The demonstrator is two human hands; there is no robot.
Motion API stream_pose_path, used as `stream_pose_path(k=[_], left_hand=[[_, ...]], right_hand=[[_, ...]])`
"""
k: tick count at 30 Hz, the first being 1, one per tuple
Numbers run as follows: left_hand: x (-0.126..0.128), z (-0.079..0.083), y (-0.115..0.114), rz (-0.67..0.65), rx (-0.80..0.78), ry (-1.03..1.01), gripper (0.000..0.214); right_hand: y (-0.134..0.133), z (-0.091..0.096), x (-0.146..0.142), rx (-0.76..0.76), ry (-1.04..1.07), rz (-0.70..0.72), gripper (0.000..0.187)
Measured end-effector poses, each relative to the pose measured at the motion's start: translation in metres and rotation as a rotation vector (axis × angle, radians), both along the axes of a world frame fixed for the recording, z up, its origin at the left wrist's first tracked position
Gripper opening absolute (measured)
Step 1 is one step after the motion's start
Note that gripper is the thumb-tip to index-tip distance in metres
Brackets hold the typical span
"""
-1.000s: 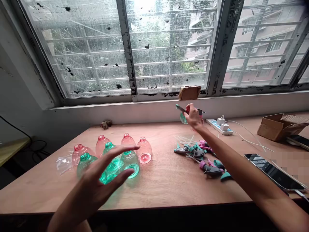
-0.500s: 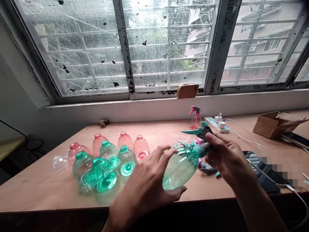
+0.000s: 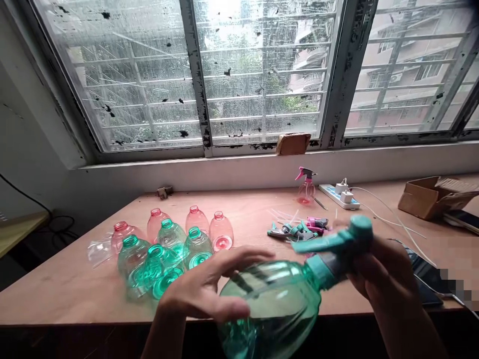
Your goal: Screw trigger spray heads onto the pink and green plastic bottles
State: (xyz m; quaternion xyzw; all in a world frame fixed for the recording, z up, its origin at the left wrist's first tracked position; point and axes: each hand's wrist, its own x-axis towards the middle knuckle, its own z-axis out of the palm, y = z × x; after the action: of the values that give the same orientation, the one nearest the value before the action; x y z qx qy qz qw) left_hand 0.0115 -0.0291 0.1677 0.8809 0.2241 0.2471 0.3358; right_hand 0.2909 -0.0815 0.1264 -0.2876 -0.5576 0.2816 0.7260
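My right hand [image 3: 385,279] is closed around the sprayer head [image 3: 337,249], which has a teal trigger and nozzle and a dark body. Its collar sits on the neck of a clear green spray bottle [image 3: 277,299], tilted with the base toward the lower left. My left hand [image 3: 209,289] is at the bottle's left side, fingers stretched out and thumb apart; whether it touches the bottle I cannot tell. Several green bottles [image 3: 168,234] and pink bottles [image 3: 196,219] without sprayer heads stand on the table to the left. Loose sprayer heads [image 3: 295,229] lie behind the bottle.
A pink spray bottle [image 3: 307,189] stands near the wall, beside a power strip [image 3: 339,196] with plugged-in chargers. Farther right are a cardboard box [image 3: 422,199] and a dark tablet [image 3: 426,279] with a cable. The wooden table's [image 3: 75,304] front edge runs below my hands.
The green spray bottle has come closer and lower, its base swinging toward me. My right hand moved right with the sprayer head; my left hand shifted left, away from the bottle's neck.
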Motion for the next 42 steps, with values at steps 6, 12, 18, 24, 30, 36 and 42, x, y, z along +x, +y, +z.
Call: stream_pose_path(k=[6, 12, 18, 24, 30, 36, 42], left_hand=[[0.008, -0.002, -0.01, 0.325, 0.493, -0.098, 0.047], [0.028, -0.009, -0.024, 0.384, 0.633, 0.058, 0.09], [0.005, 0.006, -0.018, 0.018, 0.07, 0.107, 0.077], [-0.011, 0.005, -0.003, -0.197, -0.288, 0.077, 0.075], [-0.036, -0.004, 0.003, 0.044, -0.176, -0.128, 0.076], [-0.049, 0.0, 0.022, 0.573, 0.141, -0.425, 0.079], [-0.074, 0.018, 0.059, 0.88, 0.4, -0.351, 0.095]], right_hand=[[0.024, 0.011, -0.003, -0.1, 0.201, -0.128, 0.011], [0.024, 0.008, -0.006, -0.162, 0.134, -0.071, 0.017], [0.016, 0.005, 0.018, 0.088, -0.22, -0.033, 0.017], [0.013, 0.015, 0.029, 0.348, -0.226, -0.074, 0.012], [0.024, 0.019, 0.06, 0.321, 0.06, -0.358, 0.009], [0.063, -0.002, 0.087, 0.091, -0.304, -0.673, 0.02], [0.086, -0.017, 0.093, -0.192, -0.82, -0.647, 0.035]])
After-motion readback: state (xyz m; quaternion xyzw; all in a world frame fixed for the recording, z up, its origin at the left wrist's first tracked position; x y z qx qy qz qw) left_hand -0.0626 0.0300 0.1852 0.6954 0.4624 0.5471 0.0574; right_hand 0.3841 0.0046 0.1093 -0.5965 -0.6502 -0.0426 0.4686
